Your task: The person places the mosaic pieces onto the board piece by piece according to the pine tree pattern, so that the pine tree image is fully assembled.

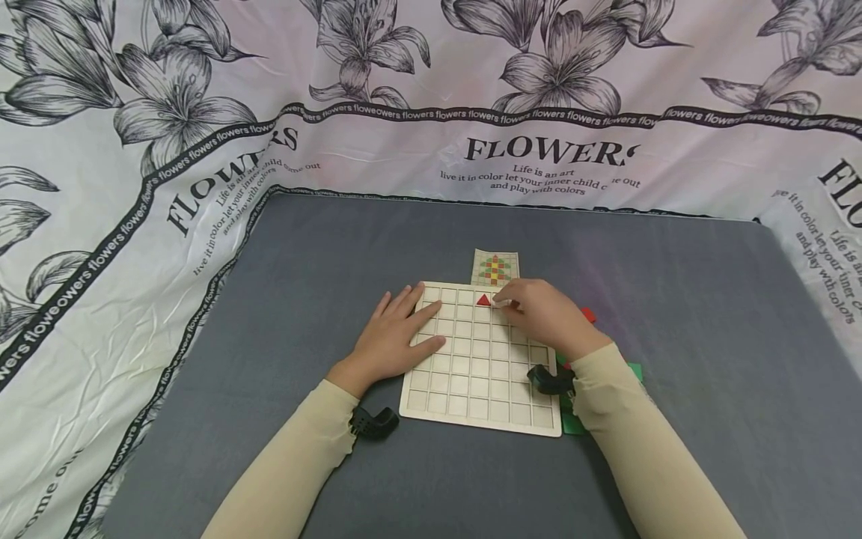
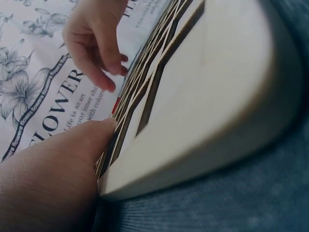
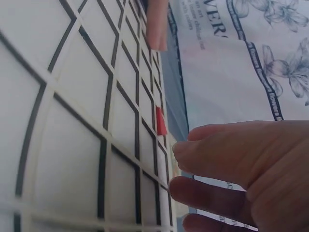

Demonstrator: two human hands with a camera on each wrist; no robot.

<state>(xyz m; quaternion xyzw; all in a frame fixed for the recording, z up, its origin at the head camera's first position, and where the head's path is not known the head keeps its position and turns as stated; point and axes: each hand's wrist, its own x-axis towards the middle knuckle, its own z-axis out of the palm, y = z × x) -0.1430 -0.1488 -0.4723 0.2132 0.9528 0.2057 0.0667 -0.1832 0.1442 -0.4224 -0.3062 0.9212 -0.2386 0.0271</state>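
Observation:
A pale wooden board with a square grid (image 1: 460, 385) lies flat on the grey tabletop. One red triangle piece (image 1: 483, 300) sits in a cell of its far row; the right wrist view shows this red piece (image 3: 161, 122) too. With fingers spread, my left hand (image 1: 387, 340) rests on the board's left edge. My right hand (image 1: 548, 318) is over the far right part of the board, just right of the triangle. Its fingers are loosely bent, and I see no piece between the fingertips (image 2: 108, 86) in the left wrist view.
Beyond the board's far edge lies a small card (image 1: 494, 267) with a red, green and yellow pattern. Green pieces (image 1: 574, 424) and a red piece (image 1: 589, 314) show to the right of the board, partly behind my right arm. Flower-printed cloth (image 1: 552, 161) surrounds the table.

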